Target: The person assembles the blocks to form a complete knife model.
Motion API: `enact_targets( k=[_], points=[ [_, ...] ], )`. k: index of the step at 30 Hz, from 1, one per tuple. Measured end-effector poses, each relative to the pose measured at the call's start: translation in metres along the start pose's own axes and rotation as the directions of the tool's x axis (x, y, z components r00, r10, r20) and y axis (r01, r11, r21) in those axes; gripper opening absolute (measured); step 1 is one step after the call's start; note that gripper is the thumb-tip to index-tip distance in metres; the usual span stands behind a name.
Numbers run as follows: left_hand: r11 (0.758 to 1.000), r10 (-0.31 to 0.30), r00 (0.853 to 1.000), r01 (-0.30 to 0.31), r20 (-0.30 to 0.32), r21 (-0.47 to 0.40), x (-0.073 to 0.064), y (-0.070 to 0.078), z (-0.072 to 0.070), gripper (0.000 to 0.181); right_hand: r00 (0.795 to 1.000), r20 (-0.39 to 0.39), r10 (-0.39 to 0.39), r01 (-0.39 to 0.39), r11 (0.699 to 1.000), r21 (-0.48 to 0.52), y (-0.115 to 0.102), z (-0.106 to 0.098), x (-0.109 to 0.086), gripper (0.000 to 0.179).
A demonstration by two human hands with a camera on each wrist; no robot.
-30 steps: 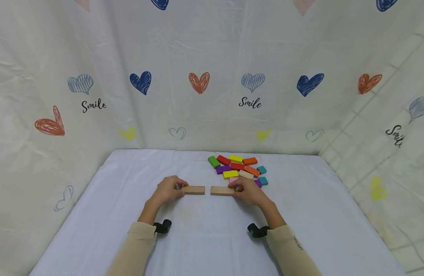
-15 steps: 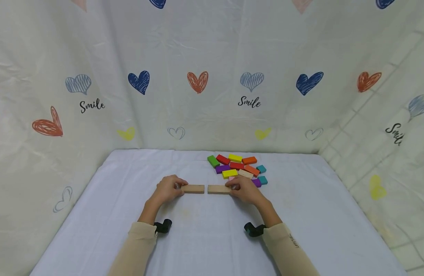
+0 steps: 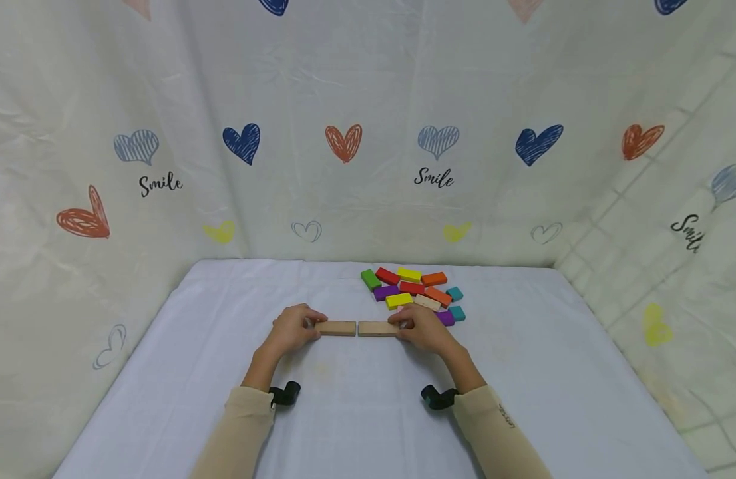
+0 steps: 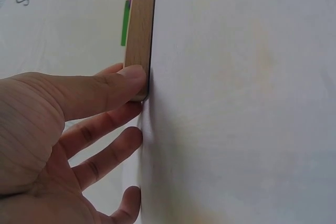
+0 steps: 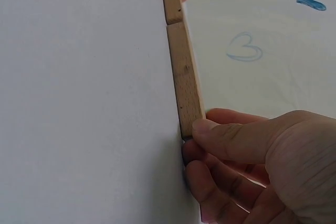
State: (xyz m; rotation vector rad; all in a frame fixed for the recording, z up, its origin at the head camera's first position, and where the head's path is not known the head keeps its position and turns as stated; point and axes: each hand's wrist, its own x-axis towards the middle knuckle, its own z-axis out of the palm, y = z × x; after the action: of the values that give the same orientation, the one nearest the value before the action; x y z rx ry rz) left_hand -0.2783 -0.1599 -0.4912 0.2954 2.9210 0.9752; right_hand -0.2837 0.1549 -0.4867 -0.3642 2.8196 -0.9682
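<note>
Two plain wooden blocks lie end to end on the white cloth, with only a thin line between their ends in the head view. My left hand pinches the outer end of the left wooden block; in the left wrist view its thumb presses the block's long side. The outer end of the right wooden block is pinched by my right hand, its thumb on the near side and fingers behind. In the right wrist view the two blocks form almost one straight line.
Behind the right hand is a loose group of coloured blocks, among them a green block, a yellow block and a teal block. A white cloth covers the table, and a printed curtain hangs behind it.
My right hand has slid its wooden block leftward, narrowing the gap to the left block to a thin line. The left hand and its block stay nearly still.
</note>
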Motion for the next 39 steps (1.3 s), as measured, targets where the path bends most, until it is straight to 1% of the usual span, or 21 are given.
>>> enact_targets(
  k=[14, 24, 31, 34, 39],
  points=[
    [1.0, -0.005, 1.0, 0.004, -0.015, -0.013, 0.0009, -0.0006, 0.0032, 0.032, 1.0, 0.02, 0.005, -0.005, 1.0, 0.014, -0.001, 0.0011, 0.0043, 0.03],
    [1.0, -0.014, 1.0, 0.013, -0.023, -0.026, 0.0006, -0.0007, 0.0033, 0.032, 1.0, 0.013, -0.013, 0.012, 1.0, 0.012, -0.0005, 0.0036, 0.0058, 0.029],
    [1.0, -0.003, 1.0, 0.003, -0.022, -0.007, 0.0012, -0.0033, 0.001, 0.032, 0.999, 0.006, -0.033, 0.033, 0.999, -0.013, -0.0043, 0.0062, 0.0066, 0.03],
    [1.0, 0.002, 1.0, -0.003, -0.022, -0.011, 0.0009, -0.0036, -0.0004, 0.033, 0.999, 0.004, -0.046, 0.046, 0.999, -0.018, -0.0057, 0.0064, 0.007, 0.03],
    [0.999, 0.019, 1.0, -0.019, -0.025, -0.028, 0.0002, -0.0036, -0.0023, 0.033, 0.999, 0.005, -0.044, 0.044, 0.999, -0.016, -0.006, 0.0071, 0.0082, 0.031]
  ],
)
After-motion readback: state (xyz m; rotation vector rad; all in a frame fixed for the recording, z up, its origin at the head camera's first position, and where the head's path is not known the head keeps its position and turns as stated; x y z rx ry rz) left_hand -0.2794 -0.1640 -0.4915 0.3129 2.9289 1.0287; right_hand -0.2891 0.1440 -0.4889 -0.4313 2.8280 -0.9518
